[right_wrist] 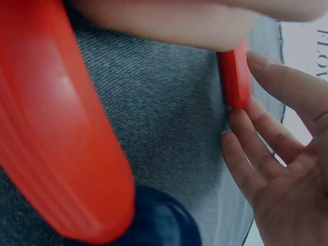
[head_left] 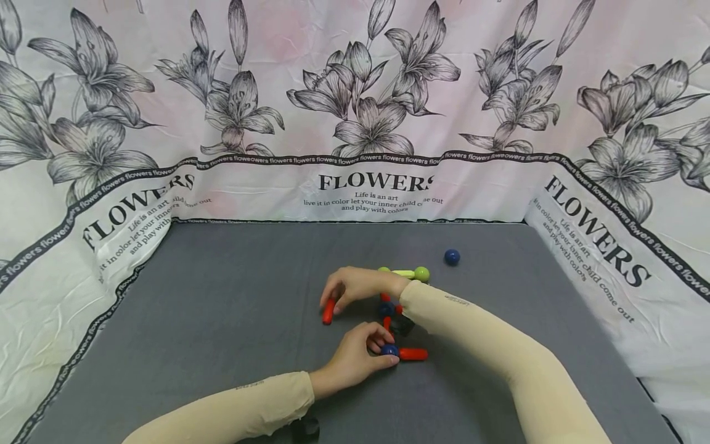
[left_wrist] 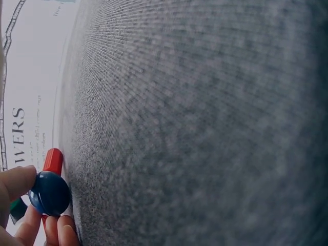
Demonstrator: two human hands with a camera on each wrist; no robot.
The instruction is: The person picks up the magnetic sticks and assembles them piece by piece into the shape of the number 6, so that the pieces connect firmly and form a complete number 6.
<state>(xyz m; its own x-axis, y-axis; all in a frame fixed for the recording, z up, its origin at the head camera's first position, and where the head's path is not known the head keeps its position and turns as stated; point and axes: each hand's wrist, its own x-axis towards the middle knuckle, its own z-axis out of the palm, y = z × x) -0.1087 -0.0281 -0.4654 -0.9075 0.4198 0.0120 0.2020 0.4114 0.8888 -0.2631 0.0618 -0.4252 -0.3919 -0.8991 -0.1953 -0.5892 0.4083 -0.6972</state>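
Observation:
My left hand pinches a glossy blue ball between thumb and fingers, low over the grey surface; the left wrist view shows the same blue ball. A red rod sticks out to the right of that ball, and another red rod runs from near it toward a second blue ball. Farther left, my right hand holds a separate red rod by its upper end. In the right wrist view thumb and fingers touch this red rod from both sides.
A lone blue ball lies toward the back right. Behind my right wrist is a yellow-green rod with a green ball at its end. A patterned flower cloth hangs around the grey surface.

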